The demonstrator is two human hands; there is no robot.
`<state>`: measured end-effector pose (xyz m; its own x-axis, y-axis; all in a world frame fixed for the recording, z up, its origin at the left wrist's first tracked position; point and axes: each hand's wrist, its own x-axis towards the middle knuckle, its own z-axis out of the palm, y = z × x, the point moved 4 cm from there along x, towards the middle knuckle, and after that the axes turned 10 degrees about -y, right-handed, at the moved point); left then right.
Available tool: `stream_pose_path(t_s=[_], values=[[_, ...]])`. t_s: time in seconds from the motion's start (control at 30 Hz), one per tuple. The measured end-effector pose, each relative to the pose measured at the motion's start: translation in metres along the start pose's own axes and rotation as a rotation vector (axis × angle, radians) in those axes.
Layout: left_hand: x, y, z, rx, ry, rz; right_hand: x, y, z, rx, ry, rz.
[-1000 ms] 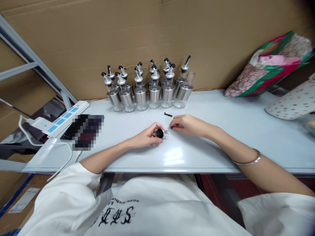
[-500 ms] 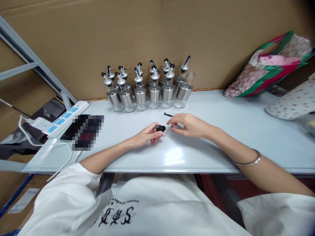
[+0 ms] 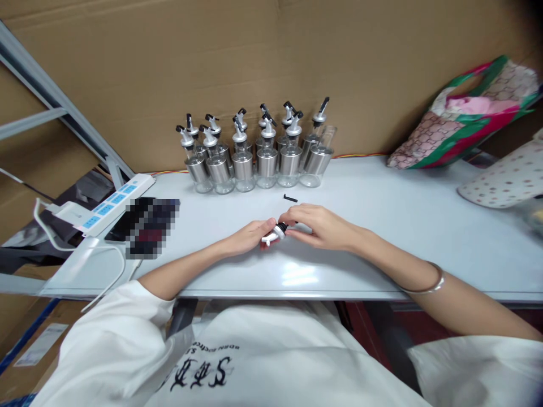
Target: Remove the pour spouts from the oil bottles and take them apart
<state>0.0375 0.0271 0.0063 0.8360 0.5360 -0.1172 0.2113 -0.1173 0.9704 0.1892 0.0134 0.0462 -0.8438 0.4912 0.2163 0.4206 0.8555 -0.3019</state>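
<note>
Between both hands is a bottle pourer (image 3: 268,239) with a silver-white spout and a black ribbed stopper. My left hand (image 3: 249,236) is closed on its collar, and the spout points down to the left. The fingers of my right hand (image 3: 324,226) pinch around the black stopper end from the right; the fingertips partly cover it. A small black lever piece (image 3: 291,198) lies on the table just beyond my right hand. Farther back stand several glass bottles (image 3: 266,165) with steel sleeves, most topped with similar pourers. The front right bottle (image 3: 316,164) has a bare neck.
At the left lie a white power strip (image 3: 116,204) with a plugged-in charger and a pixelated dark object (image 3: 146,229). A patterned bag (image 3: 462,121) and a dotted white item (image 3: 504,175) sit at the right. Cardboard (image 3: 271,56) stands behind the table (image 3: 382,226).
My right hand has moved left and closed on the pourer's stopper. The pourer has turned, so its spout now shows pointing down-left. The black lever piece has stayed put.
</note>
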Motion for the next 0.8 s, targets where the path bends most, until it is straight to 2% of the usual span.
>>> stream_pose_path(t_s=[0.13,0.23,0.37,0.53,0.8], values=[[0.0011,-0.0033,-0.0004,-0.118,-0.01,0.035,0.0014,0.0011,0.0024,-0.034,-0.043,0.104],[0.0014,-0.004,0.0008,-0.126,-0.015,0.05,0.0022,0.0029,0.0032,-0.084,-0.056,0.148],[0.0011,-0.003,0.001,-0.139,0.044,0.065,0.0019,0.0055,0.0012,-0.117,-0.062,0.184],[0.0007,-0.0028,0.001,-0.145,0.076,0.057,0.0005,0.0078,0.0016,-0.08,-0.084,0.191],[-0.002,-0.0029,0.0002,-0.076,0.097,0.083,0.0,0.007,0.0031,0.029,-0.041,0.155]])
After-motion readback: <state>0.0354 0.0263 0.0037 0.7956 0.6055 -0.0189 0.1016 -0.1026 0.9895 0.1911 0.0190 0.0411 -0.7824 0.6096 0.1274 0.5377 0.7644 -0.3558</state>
